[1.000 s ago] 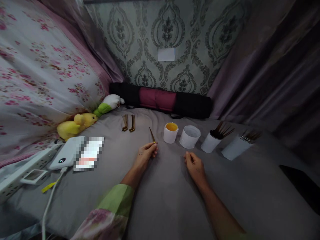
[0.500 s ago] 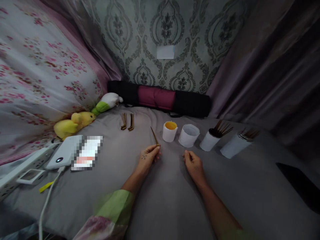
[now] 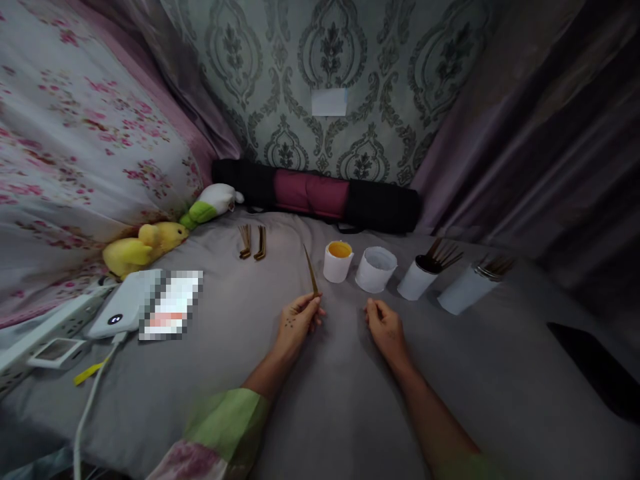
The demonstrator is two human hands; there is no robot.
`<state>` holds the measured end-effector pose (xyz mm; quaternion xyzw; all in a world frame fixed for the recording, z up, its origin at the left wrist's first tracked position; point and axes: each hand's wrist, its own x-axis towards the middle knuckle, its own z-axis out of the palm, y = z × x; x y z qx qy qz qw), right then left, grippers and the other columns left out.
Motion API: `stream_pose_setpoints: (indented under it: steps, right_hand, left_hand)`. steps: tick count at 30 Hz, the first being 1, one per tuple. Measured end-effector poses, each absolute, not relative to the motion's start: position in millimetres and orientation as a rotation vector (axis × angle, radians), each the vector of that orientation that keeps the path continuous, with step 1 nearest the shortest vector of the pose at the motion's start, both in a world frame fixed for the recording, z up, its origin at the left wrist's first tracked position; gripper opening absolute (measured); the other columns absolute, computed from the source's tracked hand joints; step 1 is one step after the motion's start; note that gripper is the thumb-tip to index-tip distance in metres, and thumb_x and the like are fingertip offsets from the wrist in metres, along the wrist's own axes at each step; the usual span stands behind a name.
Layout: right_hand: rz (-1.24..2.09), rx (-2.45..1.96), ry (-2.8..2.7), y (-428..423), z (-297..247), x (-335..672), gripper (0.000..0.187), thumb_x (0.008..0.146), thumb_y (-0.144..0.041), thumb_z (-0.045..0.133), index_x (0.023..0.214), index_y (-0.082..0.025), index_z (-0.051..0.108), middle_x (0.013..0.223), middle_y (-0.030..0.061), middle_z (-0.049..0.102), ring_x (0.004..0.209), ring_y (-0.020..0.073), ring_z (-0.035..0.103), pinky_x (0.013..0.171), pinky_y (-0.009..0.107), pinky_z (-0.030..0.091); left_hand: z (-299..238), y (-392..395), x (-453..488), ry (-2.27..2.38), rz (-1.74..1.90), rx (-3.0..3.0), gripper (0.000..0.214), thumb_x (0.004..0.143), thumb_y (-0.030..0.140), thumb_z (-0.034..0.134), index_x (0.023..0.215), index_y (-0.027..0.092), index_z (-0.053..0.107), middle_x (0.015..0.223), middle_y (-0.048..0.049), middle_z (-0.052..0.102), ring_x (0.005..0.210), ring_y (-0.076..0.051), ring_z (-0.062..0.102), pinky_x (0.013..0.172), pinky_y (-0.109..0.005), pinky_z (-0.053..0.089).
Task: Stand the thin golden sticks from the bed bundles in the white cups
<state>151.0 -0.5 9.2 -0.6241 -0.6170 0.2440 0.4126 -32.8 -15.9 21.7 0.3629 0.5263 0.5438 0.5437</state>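
Upright in the pinch of my left hand (image 3: 299, 322) is a thin, tapering brown stick (image 3: 311, 271), its point directed away from me. My right hand (image 3: 384, 327) is closed beside it over the grey sheet, thumb pressed to the fingers; anything inside is hidden. Just beyond the hands stand a white cup with a yellow inside (image 3: 337, 265) and a wider white cup (image 3: 376, 273). To their right, a white holder with brown sticks (image 3: 416, 283) and a taller white holder (image 3: 463, 293) also contain sticks. Two small bundles of bent brown sticks (image 3: 245, 242) lie at the left.
A black and maroon roll bag (image 3: 311, 193) lies along the wall. At left are plush toys (image 3: 145, 250), a white power bank (image 3: 125, 310) with a cable, a blurred-out flat item (image 3: 173, 307) and a power strip (image 3: 55, 337). A dark flat object (image 3: 595, 367) lies far right.
The stick in my left hand now shows more of its length, and that hand has shifted slightly toward me. My right hand has barely moved; the view has shifted a little.
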Motion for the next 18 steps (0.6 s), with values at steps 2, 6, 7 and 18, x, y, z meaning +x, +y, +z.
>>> stream_pose_setpoints:
  steps: [2,6,7,18]
  right_hand:
    - [0.617,-1.574,-1.554,-0.4,9.5,151.0,0.040,0.083,-0.045,0.034,0.065,-0.016,0.055,0.056,0.0019,0.054,0.054,0.0131,0.049,0.051,0.022,0.033]
    - [0.622,-1.559,-1.551,-0.6,8.7,151.1,0.041,0.083,-0.046,0.034,0.066,-0.015,0.055,0.056,0.0017,0.054,0.053,0.0130,0.049,0.051,0.022,0.033]
    - [0.624,-1.558,-1.551,-0.6,8.4,151.2,0.041,0.082,-0.046,0.034,0.066,-0.015,0.055,0.055,0.0015,0.053,0.053,0.0130,0.049,0.052,0.022,0.034]
    - [0.648,-1.488,-1.541,-0.9,9.4,151.9,0.038,0.081,-0.045,0.037,0.067,-0.016,0.056,0.058,0.0021,0.054,0.055,0.0133,0.049,0.053,0.023,0.036]
  left_hand:
    - [20.5,-16.7,-32.2,1.251,1.298,0.863,0.035,0.068,0.036,0.060,0.096,0.015,0.063,0.062,-0.0024,0.061,0.045,-0.008,0.048,0.039,-0.019,0.032]
    - [17.7,-17.6,-31.8,1.247,1.316,0.874,0.036,0.069,0.035,0.059,0.099,0.015,0.062,0.064,-0.0030,0.061,0.046,-0.008,0.048,0.040,-0.019,0.032]
    - [17.3,-18.1,-31.7,1.242,1.320,0.881,0.037,0.070,0.035,0.058,0.100,0.015,0.062,0.065,-0.0033,0.061,0.046,-0.008,0.048,0.040,-0.019,0.033]
    - [21.1,-24.0,-29.8,1.240,1.325,0.989,0.042,0.073,0.038,0.054,0.105,0.011,0.059,0.070,-0.0035,0.060,0.051,-0.007,0.048,0.043,-0.018,0.034]
